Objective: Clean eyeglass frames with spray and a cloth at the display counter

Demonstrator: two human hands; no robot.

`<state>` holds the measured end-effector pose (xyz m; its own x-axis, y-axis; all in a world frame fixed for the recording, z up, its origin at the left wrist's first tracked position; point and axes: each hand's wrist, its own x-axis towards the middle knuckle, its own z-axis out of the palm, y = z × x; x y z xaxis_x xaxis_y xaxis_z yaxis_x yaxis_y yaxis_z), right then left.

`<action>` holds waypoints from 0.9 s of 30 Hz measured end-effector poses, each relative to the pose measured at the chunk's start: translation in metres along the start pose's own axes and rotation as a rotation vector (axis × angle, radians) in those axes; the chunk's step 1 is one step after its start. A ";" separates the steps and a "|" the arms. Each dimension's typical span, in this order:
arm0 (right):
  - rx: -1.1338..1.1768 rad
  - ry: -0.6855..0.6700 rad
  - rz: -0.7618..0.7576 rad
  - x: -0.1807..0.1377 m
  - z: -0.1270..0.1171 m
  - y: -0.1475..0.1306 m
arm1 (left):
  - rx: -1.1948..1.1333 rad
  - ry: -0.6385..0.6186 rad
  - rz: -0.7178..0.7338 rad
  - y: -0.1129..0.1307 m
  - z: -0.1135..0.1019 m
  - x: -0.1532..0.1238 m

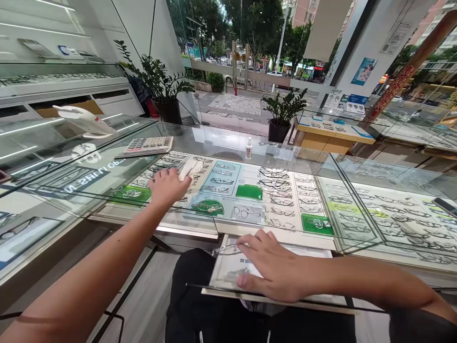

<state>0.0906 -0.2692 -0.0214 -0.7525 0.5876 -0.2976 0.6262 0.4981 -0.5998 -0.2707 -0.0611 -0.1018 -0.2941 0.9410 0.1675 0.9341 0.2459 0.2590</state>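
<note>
Nearer the person than the small clear bottle [248, 148], the transparent glass countertop [307, 159] gives a hand open passage toward its front edge. Left of the bottle, a crumpled white cloth [193, 167], the left hand [167, 186] and a flat, grey, gridded pad [150, 145] obstruct.

Smooth, glossy glass countertop [210, 142]

The glass-topped surface [210, 137] carries a calculator [147, 146], a clear bottle [248, 149], a crumpled white cloth [193, 167] and a white finned object [85, 122].
</note>
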 end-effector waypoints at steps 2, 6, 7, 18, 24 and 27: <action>-0.035 0.060 -0.007 -0.019 -0.025 -0.011 | -0.005 0.004 -0.005 0.001 -0.001 -0.001; -0.206 0.377 0.072 -0.024 -0.090 0.008 | -0.029 0.022 -0.013 0.003 -0.003 -0.002; -0.263 0.416 0.091 -0.018 -0.107 0.021 | -0.039 0.034 -0.016 0.003 -0.003 -0.003; -0.500 0.427 0.352 0.082 -0.197 0.176 | -0.076 0.114 -0.002 0.003 -0.004 -0.007; -0.473 0.423 0.382 0.100 -0.198 0.204 | -0.053 0.097 -0.007 0.009 -0.010 -0.011; -0.467 0.423 0.399 0.103 -0.196 0.212 | -0.038 0.087 -0.004 0.009 -0.010 -0.011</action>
<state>0.1857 0.0225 -0.0335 -0.3660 0.9287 -0.0587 0.9278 0.3593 -0.1003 -0.2609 -0.0720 -0.0915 -0.3160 0.9157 0.2483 0.9249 0.2389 0.2959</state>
